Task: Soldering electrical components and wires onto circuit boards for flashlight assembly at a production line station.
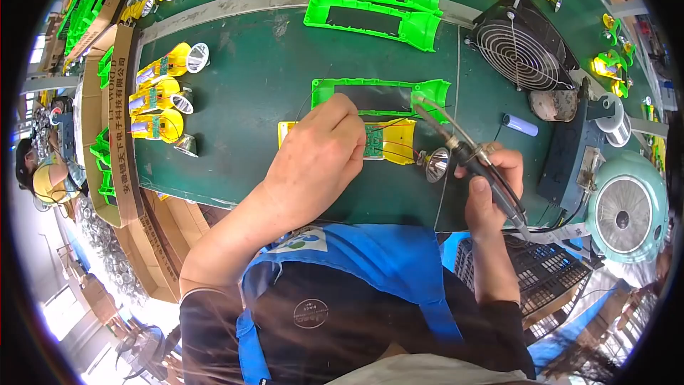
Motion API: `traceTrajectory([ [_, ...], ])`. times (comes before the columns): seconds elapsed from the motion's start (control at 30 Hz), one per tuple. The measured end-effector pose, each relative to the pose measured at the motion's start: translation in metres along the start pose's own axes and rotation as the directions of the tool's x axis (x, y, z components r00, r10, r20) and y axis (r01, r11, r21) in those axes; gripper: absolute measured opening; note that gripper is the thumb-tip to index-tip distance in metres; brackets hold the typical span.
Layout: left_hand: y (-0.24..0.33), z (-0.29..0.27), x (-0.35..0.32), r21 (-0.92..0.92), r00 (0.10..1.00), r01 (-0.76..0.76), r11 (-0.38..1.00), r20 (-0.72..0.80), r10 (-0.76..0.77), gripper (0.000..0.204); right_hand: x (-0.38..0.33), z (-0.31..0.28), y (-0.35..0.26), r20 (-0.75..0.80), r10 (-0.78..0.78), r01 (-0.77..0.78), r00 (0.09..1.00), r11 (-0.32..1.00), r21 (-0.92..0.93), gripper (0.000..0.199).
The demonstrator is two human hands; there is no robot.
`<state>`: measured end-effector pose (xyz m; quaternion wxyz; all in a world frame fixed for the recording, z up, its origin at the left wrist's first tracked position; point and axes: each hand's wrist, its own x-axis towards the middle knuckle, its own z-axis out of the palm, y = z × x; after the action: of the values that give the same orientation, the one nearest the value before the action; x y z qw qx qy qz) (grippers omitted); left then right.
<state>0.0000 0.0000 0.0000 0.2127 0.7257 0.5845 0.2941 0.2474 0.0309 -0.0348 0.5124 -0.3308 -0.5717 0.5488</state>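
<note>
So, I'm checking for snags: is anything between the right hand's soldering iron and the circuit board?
In this view, thin dark wires and the near edge of the green shell lie between the tip of the soldering iron in the right hand and the circuit board. The left hand hides part of the yellow shell.

The near casing [401,151] is yellow with a green board [374,141], the cover [432,94] beyond it bright green around a dark panel [382,98]. The iron [501,194] is black and grey; the fan [519,44] at far right, black ringed in silver.
</note>
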Motion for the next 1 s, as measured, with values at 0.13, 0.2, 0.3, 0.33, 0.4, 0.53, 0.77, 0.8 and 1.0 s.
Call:
traceTrajectory([
  [0.13, 0.004, 0.0, 0.001, 0.047, 1.0, 0.011, 0.999, 0.001, -0.011, 0.018, 0.013, -0.003, -0.002, -0.053, -0.003, 0.004, 0.999, 1.0, 0.026, 0.03],
  [0.2, 0.006, 0.001, 0.001, 0.058, 1.0, 0.021, 0.998, -0.002, -0.021, 0.019, 0.017, -0.008, 0.001, -0.043, -0.008, 0.008, 0.999, 1.0, 0.021, 0.03],
  [0.3, 0.011, -0.001, 0.003, 0.02, 0.999, 0.041, 0.999, 0.02, -0.042, 0.016, 0.02, -0.01, 0.002, 0.002, -0.014, 0.014, 1.0, 1.0, 0.007, 0.031],
  [0.33, 0.013, -0.002, 0.002, 0.019, 0.999, 0.036, 0.999, 0.021, -0.036, 0.016, 0.021, -0.013, 0.001, -0.003, -0.016, 0.016, 1.0, 1.0, 0.006, 0.031],
  [0.4, 0.009, -0.009, -0.002, 0.027, 0.993, 0.07, 0.997, 0.09, -0.073, 0.015, 0.018, -0.018, -0.001, -0.016, -0.045, 0.045, 0.999, 0.999, 0.023, 0.032],
  [0.53, 0.015, -0.026, 0.02, -0.014, 0.982, 0.15, 0.989, 0.114, -0.148, 0.02, 0.021, -0.031, -0.01, -0.022, -0.072, 0.07, 0.997, 0.993, -0.093, 0.042],
  [0.77, 0.006, 0.018, 0.052, 0.01, 0.992, -0.07, 0.998, 0.11, 0.068, 0.013, 0.051, -0.007, -0.005, 0.081, -0.124, 0.131, 0.989, 0.987, -0.096, 0.039],
  [0.8, 0.003, 0.014, 0.049, -0.108, 0.997, -0.013, 0.994, 0.068, 0.021, 0.011, 0.052, -0.002, -0.002, 0.099, -0.146, 0.152, 0.984, 0.986, -0.065, 0.039],
  [1.0, -0.025, -0.028, 0.02, -0.532, 0.931, 0.355, 0.769, 0.125, -0.343, 0.002, 0.075, 0.022, 0.02, 0.441, -0.311, 0.473, 0.842, 0.819, -0.326, 0.038],
])
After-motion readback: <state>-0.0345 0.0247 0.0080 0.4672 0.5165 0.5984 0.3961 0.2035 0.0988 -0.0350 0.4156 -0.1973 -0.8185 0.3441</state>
